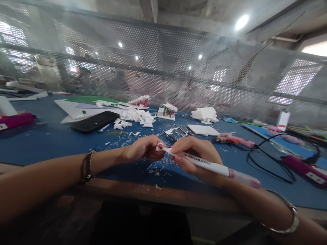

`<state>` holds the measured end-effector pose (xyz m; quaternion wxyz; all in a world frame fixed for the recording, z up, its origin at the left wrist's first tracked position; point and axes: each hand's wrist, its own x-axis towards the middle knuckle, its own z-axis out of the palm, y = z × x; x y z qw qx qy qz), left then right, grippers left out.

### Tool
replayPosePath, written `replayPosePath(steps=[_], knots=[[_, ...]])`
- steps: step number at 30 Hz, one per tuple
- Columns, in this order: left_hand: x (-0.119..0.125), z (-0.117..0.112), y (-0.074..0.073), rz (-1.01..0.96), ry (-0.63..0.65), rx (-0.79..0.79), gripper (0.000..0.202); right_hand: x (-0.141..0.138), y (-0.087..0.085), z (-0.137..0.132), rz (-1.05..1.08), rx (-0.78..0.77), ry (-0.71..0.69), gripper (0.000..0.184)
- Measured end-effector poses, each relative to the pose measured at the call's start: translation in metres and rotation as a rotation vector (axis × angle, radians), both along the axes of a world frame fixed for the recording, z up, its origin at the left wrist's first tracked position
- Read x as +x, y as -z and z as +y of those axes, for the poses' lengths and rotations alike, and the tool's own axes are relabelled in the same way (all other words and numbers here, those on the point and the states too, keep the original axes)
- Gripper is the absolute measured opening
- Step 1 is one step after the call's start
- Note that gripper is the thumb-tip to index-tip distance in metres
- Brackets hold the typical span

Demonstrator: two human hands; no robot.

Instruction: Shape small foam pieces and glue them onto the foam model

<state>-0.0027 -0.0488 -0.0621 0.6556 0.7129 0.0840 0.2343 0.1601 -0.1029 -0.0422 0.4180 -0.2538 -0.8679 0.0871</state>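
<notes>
Pinching a tiny white piece (159, 147), left hand (143, 148) closed tight; right hand (194, 153) wraps marker (204, 164), tip touching piece. Risk, judged: piece so small, a slip could ink the desk (51, 143).

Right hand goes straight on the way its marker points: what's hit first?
The small white piece pinched by the left hand; the marker in the right hand looks already on it, though depth is unclear.

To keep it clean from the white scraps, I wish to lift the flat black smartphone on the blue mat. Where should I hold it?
Pinch the flat black smartphone across its two long edges near the middle, coming from above: it lies flat, and white foam scraps crowd its right end.
</notes>
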Motion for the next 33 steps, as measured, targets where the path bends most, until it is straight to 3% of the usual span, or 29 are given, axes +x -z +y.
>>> replayPosePath(steps=[3, 8, 11, 15, 19, 23, 27, 33], knots=[[-0.0002, 0.0015, 0.0006, -0.002, 0.007, 0.005, 0.024, -0.0002, -0.0023, -0.0007, -0.037, 0.092, 0.077, 0.003], [-0.0002, 0.0031, 0.0008, -0.001, 0.006, 0.029, 0.025, 0.0003, -0.0047, -0.0003, -0.076, 0.151, 0.039, 0.003], [-0.0002, 0.0035, 0.0011, -0.007, 0.003, 0.025, 0.024, 0.0003, -0.0053, 0.0000, -0.081, 0.192, 0.126, 0.002], [-0.0007, 0.0040, 0.0017, -0.004, -0.003, 0.023, 0.024, 0.0003, -0.0050, 0.0004, -0.093, 0.215, 0.056, 0.003], [-0.0010, 0.0042, 0.0014, 0.001, -0.013, 0.017, 0.024, 0.0012, -0.0041, 0.0015, -0.104, 0.236, 0.108, 0.003], [0.0000, 0.0048, 0.0005, -0.007, -0.029, 0.030, 0.023, 0.0017, -0.0037, 0.0026, -0.119, 0.255, -0.005, 0.003], [0.0011, 0.0046, -0.0001, -0.005, -0.017, 0.030, 0.025, 0.0014, -0.0032, 0.0028, -0.108, 0.274, 0.068, 0.004], [0.0023, 0.0035, 0.0000, -0.006, -0.046, 0.032, 0.027, 0.0026, -0.0025, 0.0035, -0.131, 0.294, 0.055, 0.004]])
